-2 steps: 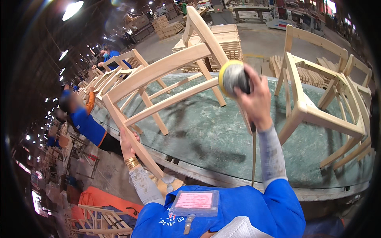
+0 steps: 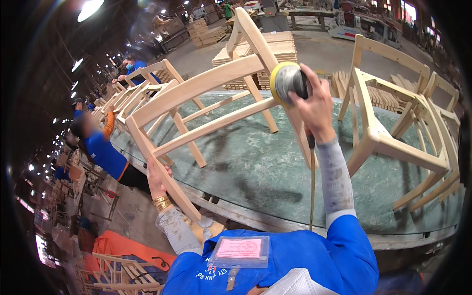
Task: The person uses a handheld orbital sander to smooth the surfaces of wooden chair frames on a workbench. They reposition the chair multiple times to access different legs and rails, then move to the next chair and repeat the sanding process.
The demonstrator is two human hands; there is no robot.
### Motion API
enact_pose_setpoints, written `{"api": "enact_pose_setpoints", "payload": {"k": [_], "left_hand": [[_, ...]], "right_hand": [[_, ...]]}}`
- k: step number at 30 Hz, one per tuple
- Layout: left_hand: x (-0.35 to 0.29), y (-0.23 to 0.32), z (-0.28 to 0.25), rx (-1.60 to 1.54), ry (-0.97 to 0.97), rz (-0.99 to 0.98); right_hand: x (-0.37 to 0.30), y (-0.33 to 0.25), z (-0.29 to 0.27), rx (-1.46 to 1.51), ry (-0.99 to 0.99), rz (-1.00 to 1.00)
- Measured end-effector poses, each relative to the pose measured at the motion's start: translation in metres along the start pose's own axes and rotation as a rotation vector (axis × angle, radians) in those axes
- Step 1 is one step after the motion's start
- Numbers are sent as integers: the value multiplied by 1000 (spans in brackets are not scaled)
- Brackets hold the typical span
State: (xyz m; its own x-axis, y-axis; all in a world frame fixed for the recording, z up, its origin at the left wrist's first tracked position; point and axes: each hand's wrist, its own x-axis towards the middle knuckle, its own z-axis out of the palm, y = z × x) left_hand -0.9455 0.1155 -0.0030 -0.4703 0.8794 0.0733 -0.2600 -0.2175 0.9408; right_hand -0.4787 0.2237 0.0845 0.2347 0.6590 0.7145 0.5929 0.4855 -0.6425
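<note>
A bare wooden chair frame (image 2: 196, 88) lies tipped over on the green tabletop (image 2: 246, 157). My left hand (image 2: 157, 178) is wrapped around one of its legs, close to the table's near edge. In my right hand (image 2: 315, 103) is a round power sander (image 2: 289, 83) with a yellow pad edge. The pad's rim touches or nearly touches the chair's right-hand upright, just beside the joint with the cross rails. From the sander a hose (image 2: 312, 182) hangs down past my right forearm to the table's edge.
More wooden chairs (image 2: 393, 132) stand on the table at right. Other chair frames (image 2: 142, 88) line its far left, where a co-worker in blue (image 2: 105, 150) stands. Stacked wooden parts (image 2: 275, 46) rise behind the table. An orange sheet (image 2: 118, 246) and another frame lie at lower left.
The sander and my right hand have moved slightly up along the chair's upright. My left hand keeps its hold on the leg.
</note>
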Motion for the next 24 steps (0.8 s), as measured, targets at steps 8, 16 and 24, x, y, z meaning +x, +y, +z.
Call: {"api": "enact_pose_setpoints", "payload": {"k": [8, 16, 24], "left_hand": [[0, -2, 5, 46, 20, 69], [2, -2, 2, 68, 26, 94], [1, -3, 2, 11, 6, 66]], "right_hand": [[17, 10, 24, -97, 18, -114], [16, 12, 32, -138, 56, -200], [18, 7, 26, -145, 19, -164]]}}
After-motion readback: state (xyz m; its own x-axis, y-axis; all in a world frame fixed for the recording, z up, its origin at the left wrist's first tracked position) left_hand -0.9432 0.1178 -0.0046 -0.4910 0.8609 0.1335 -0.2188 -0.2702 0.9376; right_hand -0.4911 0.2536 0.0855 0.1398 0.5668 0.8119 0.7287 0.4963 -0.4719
